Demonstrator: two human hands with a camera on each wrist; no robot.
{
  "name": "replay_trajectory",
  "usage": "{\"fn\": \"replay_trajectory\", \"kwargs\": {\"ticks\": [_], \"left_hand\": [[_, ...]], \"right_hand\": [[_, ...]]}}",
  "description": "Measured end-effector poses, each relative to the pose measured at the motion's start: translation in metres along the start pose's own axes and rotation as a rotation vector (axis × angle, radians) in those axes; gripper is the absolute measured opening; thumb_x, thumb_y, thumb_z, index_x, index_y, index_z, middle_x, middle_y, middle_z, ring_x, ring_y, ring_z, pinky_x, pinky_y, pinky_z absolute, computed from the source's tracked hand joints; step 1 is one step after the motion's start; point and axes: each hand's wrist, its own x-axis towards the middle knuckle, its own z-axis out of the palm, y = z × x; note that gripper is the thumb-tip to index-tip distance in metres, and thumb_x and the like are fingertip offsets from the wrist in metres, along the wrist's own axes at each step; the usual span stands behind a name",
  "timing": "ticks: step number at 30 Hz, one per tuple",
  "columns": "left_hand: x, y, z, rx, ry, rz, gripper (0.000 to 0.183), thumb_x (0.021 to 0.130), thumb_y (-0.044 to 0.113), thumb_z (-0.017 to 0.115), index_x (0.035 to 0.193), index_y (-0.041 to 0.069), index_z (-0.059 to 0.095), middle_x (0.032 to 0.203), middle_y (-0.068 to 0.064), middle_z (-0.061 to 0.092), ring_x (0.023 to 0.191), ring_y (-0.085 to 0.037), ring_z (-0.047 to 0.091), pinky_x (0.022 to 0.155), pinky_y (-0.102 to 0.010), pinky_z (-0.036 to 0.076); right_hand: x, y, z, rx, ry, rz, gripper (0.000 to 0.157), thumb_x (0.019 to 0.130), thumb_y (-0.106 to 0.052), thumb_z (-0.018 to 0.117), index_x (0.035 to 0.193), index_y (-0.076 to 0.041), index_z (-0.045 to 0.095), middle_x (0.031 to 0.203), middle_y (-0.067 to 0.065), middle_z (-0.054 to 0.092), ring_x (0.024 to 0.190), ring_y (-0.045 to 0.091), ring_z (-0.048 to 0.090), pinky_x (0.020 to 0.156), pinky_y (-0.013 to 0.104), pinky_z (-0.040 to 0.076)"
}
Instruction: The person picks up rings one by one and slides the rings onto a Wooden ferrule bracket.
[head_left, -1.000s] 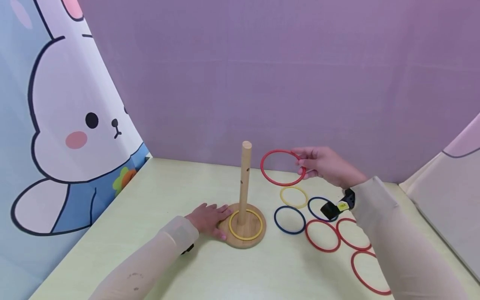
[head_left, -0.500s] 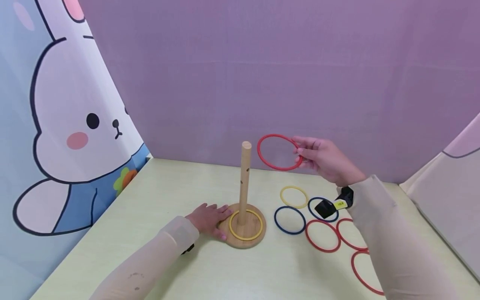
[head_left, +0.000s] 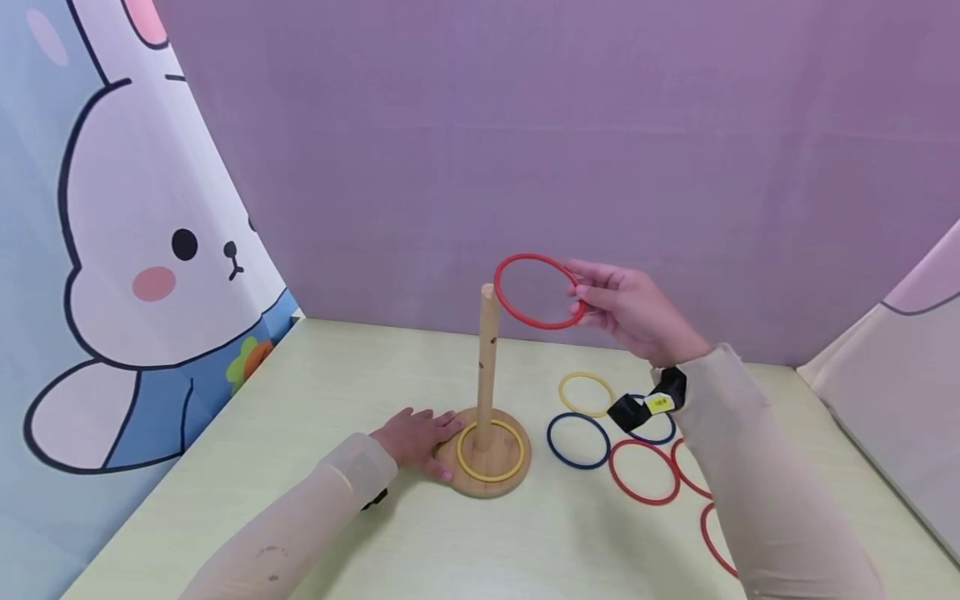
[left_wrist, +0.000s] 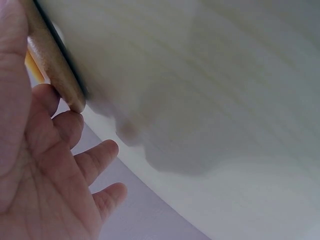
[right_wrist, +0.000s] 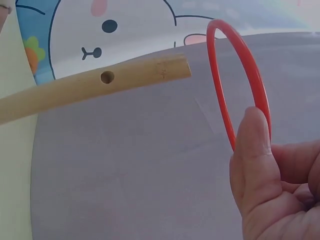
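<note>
My right hand [head_left: 626,308] pinches a red ring [head_left: 551,326] between thumb and fingers, tilted, level with the top of a wooden peg [head_left: 486,367] and just right of it. In the right wrist view the red ring [right_wrist: 252,67] stands a little way past the peg's tip [right_wrist: 175,67], with a gap between them. The peg rises from a round wooden base [head_left: 483,489], where a yellow ring [head_left: 491,480] lies around its foot. My left hand [head_left: 416,442] rests with spread fingers on the base's left side. In the left wrist view its fingertips touch the base's edge [left_wrist: 55,60].
Right of the base, another yellow ring [head_left: 587,375], two blue rings [head_left: 550,440] and several red rings [head_left: 652,503] lie flat on the pale table [head_left: 450,550]. The right forearm covers some of them. A purple cloth [head_left: 480,167] hangs behind; a rabbit-print cloth [head_left: 120,208] is at left.
My right hand has lifted the red ring and carried it left, from beside the peg's upper part up to its top. My left hand has stayed on the base.
</note>
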Motion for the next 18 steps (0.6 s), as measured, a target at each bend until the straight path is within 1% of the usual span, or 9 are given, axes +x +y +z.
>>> {"fn": "replay_trajectory", "kwargs": {"ticks": [4,11,18], "left_hand": [[0.0,0.0,0.0,0.001,-0.002,-0.004,0.084,0.08,0.059,0.066,0.149,0.02,0.038,0.153,0.0,0.035,0.134,-0.031,0.039,0.109,-0.051,0.029],[0.001,0.001,0.0,0.003,-0.003,-0.009,0.085,0.079,0.059,0.066,0.149,0.02,0.037,0.153,0.0,0.035,0.134,-0.03,0.039,0.109,-0.051,0.029],[0.006,0.001,0.0,0.001,-0.015,-0.023,0.086,0.079,0.06,0.065,0.149,0.02,0.036,0.153,0.001,0.034,0.135,-0.03,0.038,0.109,-0.051,0.028]], "right_hand": [[0.002,0.0,0.005,-0.011,-0.008,0.001,0.049,0.1,-0.005,0.048,0.147,-0.001,0.035,0.103,0.008,0.058,0.077,0.009,0.063,0.073,0.019,0.054],[0.008,0.001,0.012,-0.04,0.007,0.01,0.047,0.1,-0.006,0.047,0.146,-0.003,0.038,0.105,0.009,0.057,0.08,0.01,0.063,0.074,0.019,0.053],[0.014,0.002,0.021,-0.055,0.008,0.014,0.046,0.1,-0.005,0.047,0.146,-0.004,0.039,0.109,0.012,0.055,0.08,0.011,0.062,0.075,0.021,0.054]]}}
